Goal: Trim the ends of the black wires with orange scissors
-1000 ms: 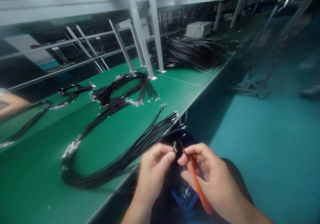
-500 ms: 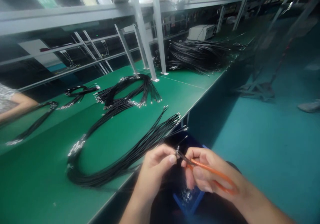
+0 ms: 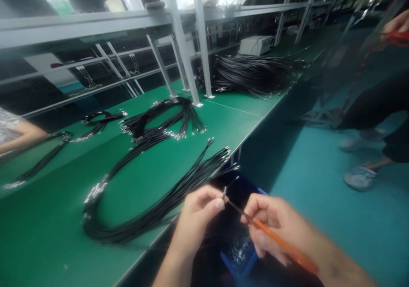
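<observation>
At the far left, a person's bare forearm (image 3: 28, 132) is seen resting by the edge of a long green bench (image 3: 41, 231). Beside it, a thin bundle of black cables (image 3: 43, 162) is laid in a bend, with a small coil (image 3: 96, 118) farther back. Above the far side, a grey shelf (image 3: 79, 26) is supported by metal posts. Right of the small coil, a looped bundle (image 3: 140, 123) is spread, its pale tips fanned out. Nearer, a large curved bundle (image 3: 143, 223) is laid across the bench, its tipped ends pointed toward the right edge. Near the centre, past that edge, a small metal-tipped piece (image 3: 225, 190) is pinched between the thumb and forefinger of the left hand (image 3: 200, 216). Below and to the right, small shiny bits are held in a blue tray (image 3: 228, 266). At the far side, a thick heap of black cables (image 3: 252, 71) is placed in front of a pale box (image 3: 255, 45). Near right, an orange-handled tool (image 3: 277, 240) is grasped by the curled fingers of the right hand (image 3: 271, 218), its dark tip brought close to the piece; whether they touch cannot be told. At the far right, another person's shoe (image 3: 361, 178) is seen on the blue-green floor (image 3: 313, 193).
</observation>
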Demonstrator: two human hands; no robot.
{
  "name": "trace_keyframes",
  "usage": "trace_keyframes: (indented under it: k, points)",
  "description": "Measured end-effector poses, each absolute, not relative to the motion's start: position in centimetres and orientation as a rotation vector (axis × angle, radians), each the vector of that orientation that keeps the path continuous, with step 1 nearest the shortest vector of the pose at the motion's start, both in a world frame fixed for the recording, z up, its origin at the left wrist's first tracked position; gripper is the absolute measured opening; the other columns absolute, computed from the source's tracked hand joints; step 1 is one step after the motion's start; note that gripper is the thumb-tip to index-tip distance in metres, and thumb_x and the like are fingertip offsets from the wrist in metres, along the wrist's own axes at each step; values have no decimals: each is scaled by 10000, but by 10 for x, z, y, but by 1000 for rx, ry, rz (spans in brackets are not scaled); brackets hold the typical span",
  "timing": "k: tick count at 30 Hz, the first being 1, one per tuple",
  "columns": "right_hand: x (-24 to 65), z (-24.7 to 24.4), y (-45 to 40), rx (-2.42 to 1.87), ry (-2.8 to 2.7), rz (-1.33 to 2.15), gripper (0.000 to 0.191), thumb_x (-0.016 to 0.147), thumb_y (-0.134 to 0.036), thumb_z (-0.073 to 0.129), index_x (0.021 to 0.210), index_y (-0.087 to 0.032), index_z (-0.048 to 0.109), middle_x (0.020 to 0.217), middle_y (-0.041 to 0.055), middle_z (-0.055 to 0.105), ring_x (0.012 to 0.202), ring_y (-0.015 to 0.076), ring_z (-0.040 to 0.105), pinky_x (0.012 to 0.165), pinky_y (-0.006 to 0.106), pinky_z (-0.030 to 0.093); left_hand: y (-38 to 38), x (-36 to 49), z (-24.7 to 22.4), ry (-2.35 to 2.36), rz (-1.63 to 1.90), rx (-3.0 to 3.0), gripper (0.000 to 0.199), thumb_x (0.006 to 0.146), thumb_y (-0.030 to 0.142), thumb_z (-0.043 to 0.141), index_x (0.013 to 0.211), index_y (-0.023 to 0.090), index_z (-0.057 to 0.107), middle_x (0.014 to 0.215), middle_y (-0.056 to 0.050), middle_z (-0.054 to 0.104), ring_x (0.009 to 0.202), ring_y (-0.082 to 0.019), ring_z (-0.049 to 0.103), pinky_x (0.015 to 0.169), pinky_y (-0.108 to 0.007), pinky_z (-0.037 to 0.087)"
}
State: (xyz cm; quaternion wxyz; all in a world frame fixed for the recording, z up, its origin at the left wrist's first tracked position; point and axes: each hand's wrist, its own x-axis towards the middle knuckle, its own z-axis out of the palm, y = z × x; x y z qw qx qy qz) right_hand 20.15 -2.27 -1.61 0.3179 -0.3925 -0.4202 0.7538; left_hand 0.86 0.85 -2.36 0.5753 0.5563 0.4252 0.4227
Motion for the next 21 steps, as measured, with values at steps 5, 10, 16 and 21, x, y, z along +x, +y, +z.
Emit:
trace_keyframes:
  k: [5, 10, 16, 21]
  points:
    - [205, -10, -23, -1164, -1065, 1699, 242, 708, -201, 723, 850, -185, 527, 609, -33, 634, 411, 33, 450, 380, 127, 320, 14, 41, -43, 1305, 866, 1690, 91, 821, 203, 563, 784, 174, 641, 764, -11, 626, 727, -145, 571, 671, -227, 420]
    - [197, -16, -20, -1137, -1047, 1553, 316, 636, -174, 766, 857, -191, 540, 716, -5, 657, 645, 116, 596, 585, 208, 458, 16, 52, -60, 1457, 683, 1947, 175, 764, 141, 567, 878, 217, 676, 831, -30, 626, 706, -187, 596, 613, -259, 407]
    - [188, -28, -14, -1028, -1044, 1595, 333, 698, -301, 733, 925, -193, 516, 767, -5, 635, 464, 82, 551, 442, 205, 418, 14, 17, -56, 1298, 865, 2015, 272, 923, 281, 378, 860, 213, 634, 819, -45, 617, 752, -179, 580, 706, -262, 437]
    - [171, -41, -21, -1016, -1095, 1589, 428, 655, -440, 772, 924, -192, 549, 730, -8, 631, 436, 63, 500, 419, 189, 387, -10, 3, -44, 1244, 918, 1922, 147, 856, 185, 474, 830, 215, 616, 826, -30, 634, 762, -180, 581, 709, -255, 437]
